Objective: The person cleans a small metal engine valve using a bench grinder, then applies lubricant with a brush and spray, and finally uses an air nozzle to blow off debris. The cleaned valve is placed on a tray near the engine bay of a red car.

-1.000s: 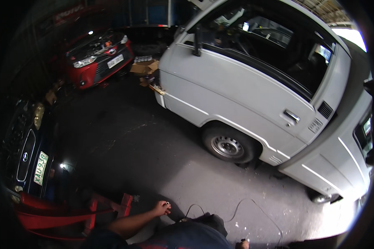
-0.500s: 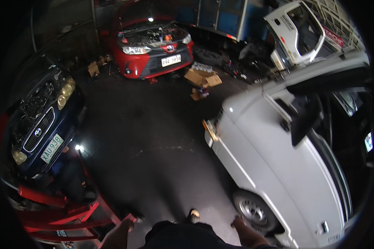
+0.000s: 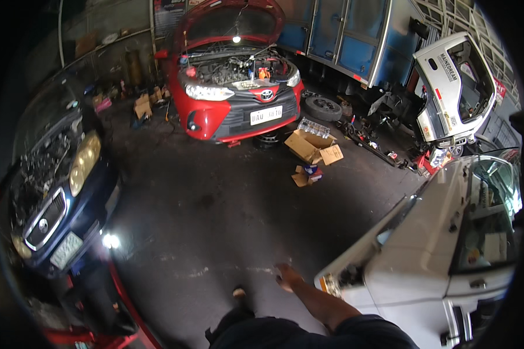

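My right hand (image 3: 286, 277) hangs over the dark floor at the lower middle, its fingers loosely apart with nothing in them. Closest to it is the front corner of a white van (image 3: 407, 244) on the right; hand and van do not touch. My left hand is out of view. Below, one of my feet (image 3: 239, 293) shows on the floor.
Ahead, a red car (image 3: 233, 113) stands with its hood raised. A dark blue car (image 3: 93, 198) is at left, near a bright lamp (image 3: 110, 240) and red metal bars (image 3: 131, 308). Cardboard boxes (image 3: 307, 146), a loose tire (image 3: 323, 108) and a truck cab (image 3: 448, 87) lie beyond.
The view has moved forward, nearer the red car and boxes. My right hand has swung forward and inward, and my left hand has left the view. The white van has shifted in view.
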{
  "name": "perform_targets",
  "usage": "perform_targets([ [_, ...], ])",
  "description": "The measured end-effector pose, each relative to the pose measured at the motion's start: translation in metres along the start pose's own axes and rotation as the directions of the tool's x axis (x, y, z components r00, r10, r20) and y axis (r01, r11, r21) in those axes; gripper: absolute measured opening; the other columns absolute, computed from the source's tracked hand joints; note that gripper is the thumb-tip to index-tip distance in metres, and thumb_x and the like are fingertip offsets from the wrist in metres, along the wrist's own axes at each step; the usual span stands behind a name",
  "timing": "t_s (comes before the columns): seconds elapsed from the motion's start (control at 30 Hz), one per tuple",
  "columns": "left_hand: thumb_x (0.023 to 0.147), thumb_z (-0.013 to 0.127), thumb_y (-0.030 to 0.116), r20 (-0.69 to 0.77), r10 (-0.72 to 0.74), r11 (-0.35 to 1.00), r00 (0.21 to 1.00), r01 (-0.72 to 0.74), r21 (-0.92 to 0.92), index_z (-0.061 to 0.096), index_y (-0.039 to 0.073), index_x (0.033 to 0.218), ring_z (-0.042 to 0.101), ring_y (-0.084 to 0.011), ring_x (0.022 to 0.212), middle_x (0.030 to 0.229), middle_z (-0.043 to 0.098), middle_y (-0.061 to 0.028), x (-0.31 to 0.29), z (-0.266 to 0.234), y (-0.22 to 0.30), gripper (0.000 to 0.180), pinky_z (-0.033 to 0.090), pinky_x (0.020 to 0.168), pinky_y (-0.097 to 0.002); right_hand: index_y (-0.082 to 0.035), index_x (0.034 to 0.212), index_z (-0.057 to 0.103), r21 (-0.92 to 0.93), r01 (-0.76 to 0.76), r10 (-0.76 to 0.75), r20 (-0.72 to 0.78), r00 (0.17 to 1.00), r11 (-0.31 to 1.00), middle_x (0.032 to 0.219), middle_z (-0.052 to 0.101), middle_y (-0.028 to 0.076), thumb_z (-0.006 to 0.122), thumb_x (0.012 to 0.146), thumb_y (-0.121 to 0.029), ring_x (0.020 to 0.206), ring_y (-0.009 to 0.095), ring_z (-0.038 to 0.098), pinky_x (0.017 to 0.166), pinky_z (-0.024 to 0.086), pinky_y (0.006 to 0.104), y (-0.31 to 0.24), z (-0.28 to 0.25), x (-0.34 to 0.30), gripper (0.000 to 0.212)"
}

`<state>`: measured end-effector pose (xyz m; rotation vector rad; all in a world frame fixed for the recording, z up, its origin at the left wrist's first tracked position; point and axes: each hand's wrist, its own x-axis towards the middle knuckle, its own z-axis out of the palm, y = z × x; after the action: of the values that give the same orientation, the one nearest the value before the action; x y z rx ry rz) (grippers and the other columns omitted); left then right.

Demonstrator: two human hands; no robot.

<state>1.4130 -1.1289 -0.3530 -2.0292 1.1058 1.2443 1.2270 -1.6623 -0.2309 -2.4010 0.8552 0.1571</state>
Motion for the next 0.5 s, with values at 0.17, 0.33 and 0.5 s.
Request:
perform_targets([
  [0.17,0.085,0.052,0.011,-0.11,0.185,0.889,0.977,-0.118,0.443,0.062,0.005,0.115,0.055,-0.0343,0.117,0.127,0.059,-0.0183,0.13,-0.242,-0.08,0.032,0.043,0.101,-0.0416,-0.015,0.145,0.038,0.285,-0.268,0.324,-0.17,0.931,0.92,0.14,0.046,0.017,0.061,0.086,-0.02,0.127,0.035,0.05,0.104,0.044,0.0417,0.049,-0.071,0.042,0.063],
  [0.33,0.086,0.051,0.012,-0.685,0.332,0.81,0.648,0.175,0.559,0.064,0.006,0.102,0.061,-0.0244,0.096,0.102,0.065,-0.0077,0.28,-0.482,-0.142,0.022,0.044,0.09,-0.0397,-0.009,0.143,0.038,0.633,-0.287,0.587,-0.332,0.739,0.719,0.127,0.052,0.016,0.065,0.081,-0.013,0.111,0.027,0.058,0.095,0.049,0.0401,0.15,-0.123,0.128,0.068],
  [0.5,0.089,0.051,0.016,-0.802,0.129,0.869,0.584,0.323,0.375,0.066,0.006,0.1,0.062,-0.0212,0.09,0.096,0.065,-0.0083,0.377,-0.629,-0.081,0.021,0.048,0.084,-0.0412,-0.006,0.147,0.033,0.549,-0.595,0.781,-0.19,0.595,0.587,0.136,0.047,0.016,0.068,0.077,-0.011,0.124,0.031,0.051,0.103,0.045,0.0371,0.247,-0.182,0.271,0.078],
])
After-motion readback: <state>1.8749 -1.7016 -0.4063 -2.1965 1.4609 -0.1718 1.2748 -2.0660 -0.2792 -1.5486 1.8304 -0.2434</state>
